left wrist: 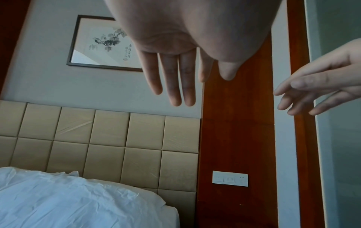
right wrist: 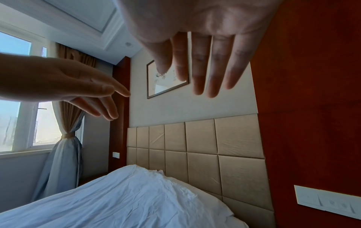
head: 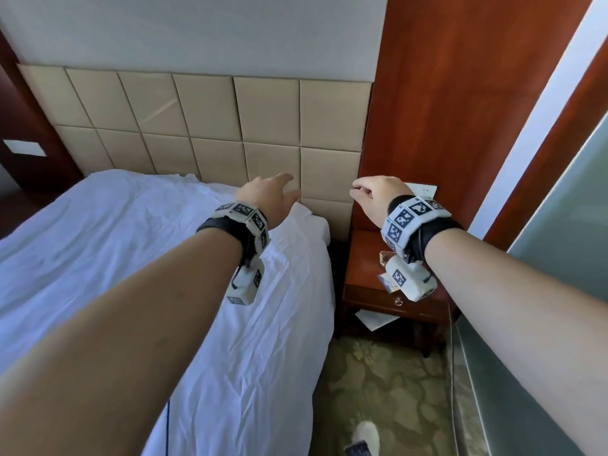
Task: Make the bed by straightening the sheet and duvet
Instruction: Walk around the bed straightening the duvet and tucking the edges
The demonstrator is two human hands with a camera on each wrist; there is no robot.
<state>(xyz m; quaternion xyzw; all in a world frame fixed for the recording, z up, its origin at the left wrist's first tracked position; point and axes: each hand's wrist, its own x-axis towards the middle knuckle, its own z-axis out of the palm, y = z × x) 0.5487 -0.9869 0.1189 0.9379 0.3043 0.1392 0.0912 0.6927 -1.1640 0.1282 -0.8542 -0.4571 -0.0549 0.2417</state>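
Observation:
A wrinkled white duvet (head: pixel 138 245) covers the bed up to the beige padded headboard (head: pixel 210 126); the same duvet (left wrist: pixel 74 200) fills the lower left of the left wrist view, and the duvet (right wrist: pixel 126 200) also shows in the right wrist view. A strip of white sheet (head: pixel 320 225) shows at the bed's top right corner. My left hand (head: pixel 273 194) hovers above that corner, fingers straight and empty. My right hand (head: pixel 375 194) hangs in the air over the nightstand, fingers loosely extended and holding nothing. In the wrist views the left hand (left wrist: pixel 181 69) and right hand (right wrist: pixel 201 64) are spread, touching nothing.
A wooden nightstand (head: pixel 368 291) with small items stands right of the bed, under a white switch panel (left wrist: pixel 230 178). Red wood panelling (head: pixel 444 110) and a frosted glass wall (head: pixel 559 241) close the right side. Patterned carpet (head: pixel 378 383) lies between. A framed picture (left wrist: pixel 97 44) hangs above the headboard.

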